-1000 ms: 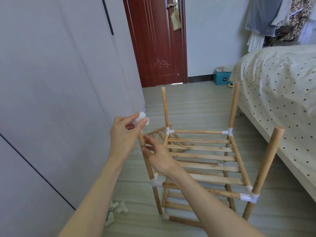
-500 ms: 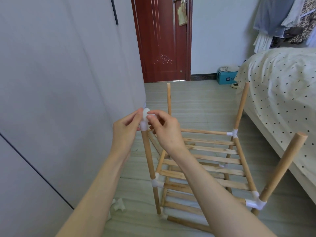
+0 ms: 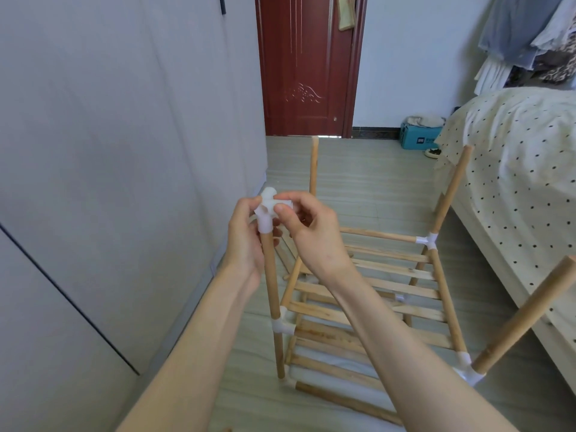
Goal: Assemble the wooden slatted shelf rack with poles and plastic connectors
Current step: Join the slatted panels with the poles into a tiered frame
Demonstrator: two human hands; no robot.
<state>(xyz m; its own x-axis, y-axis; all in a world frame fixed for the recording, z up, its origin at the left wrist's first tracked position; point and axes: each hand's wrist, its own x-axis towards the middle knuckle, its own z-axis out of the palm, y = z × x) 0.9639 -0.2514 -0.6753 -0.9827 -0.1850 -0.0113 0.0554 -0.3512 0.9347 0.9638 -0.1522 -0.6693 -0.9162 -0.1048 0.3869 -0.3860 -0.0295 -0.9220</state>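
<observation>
On a bedroom floor [image 3: 358, 188], both hands seat a white plastic connector [image 3: 267, 210] on the near-left pole [image 3: 270, 275]. The left hand [image 3: 246, 241] and right hand [image 3: 307, 229] pinch it; pressing it fully down likely comes next.

**Soft daylight, wide-angle bend at the edges**

The room is evenly and brightly lit by diffuse daylight; its source is outside the frame. Shadows are faint: a soft grey patch lies on the floor [image 3: 367, 188] under the wooden rack [image 3: 374, 291], and the undersides of both forearms are slightly darker. A thin bright strip shows under the door [image 3: 307, 67]. No harsh glare appears, though the white connector [image 3: 268, 210] between the fingers is nearly washed out, losing detail. The centre is fairly sharp. The wide lens bows the wall [image 3: 109, 151] and the bed [image 3: 514, 169] outward, and the corners look softer and smeared.
</observation>
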